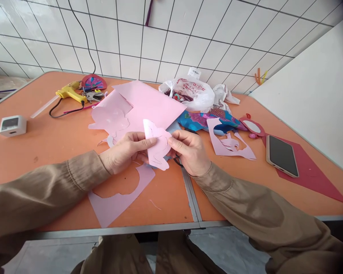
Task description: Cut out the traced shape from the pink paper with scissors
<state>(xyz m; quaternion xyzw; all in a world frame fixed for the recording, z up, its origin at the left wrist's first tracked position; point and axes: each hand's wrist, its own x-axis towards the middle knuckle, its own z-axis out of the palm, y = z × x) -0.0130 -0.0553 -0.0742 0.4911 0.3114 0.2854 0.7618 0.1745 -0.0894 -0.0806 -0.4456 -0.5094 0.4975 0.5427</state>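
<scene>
Between my two hands is a pink paper cutout (159,146) with a wavy edge and drawn or cut curved lines on it. My left hand (125,150) pinches its straight left side, thumb on top. The right edge is gripped by my right hand (190,150), thumb and fingers closed on it. Behind my hands lie large pink paper sheets (151,101), with another cut pink piece (110,114) over their left part. A pink paper offcut (122,201) with a curved notch rests on the table below my left hand. A dark loop, partly hidden, shows beside my right hand's fingers.
On the orange table (60,144), a yellow glue gun (70,93) with its cord, keys (93,96) and a white device (13,125) stand left. A plastic bag (198,93), blue patterned fabric (200,121), pink offcuts (217,146), a phone (282,155) and red sheet (305,165) lie right.
</scene>
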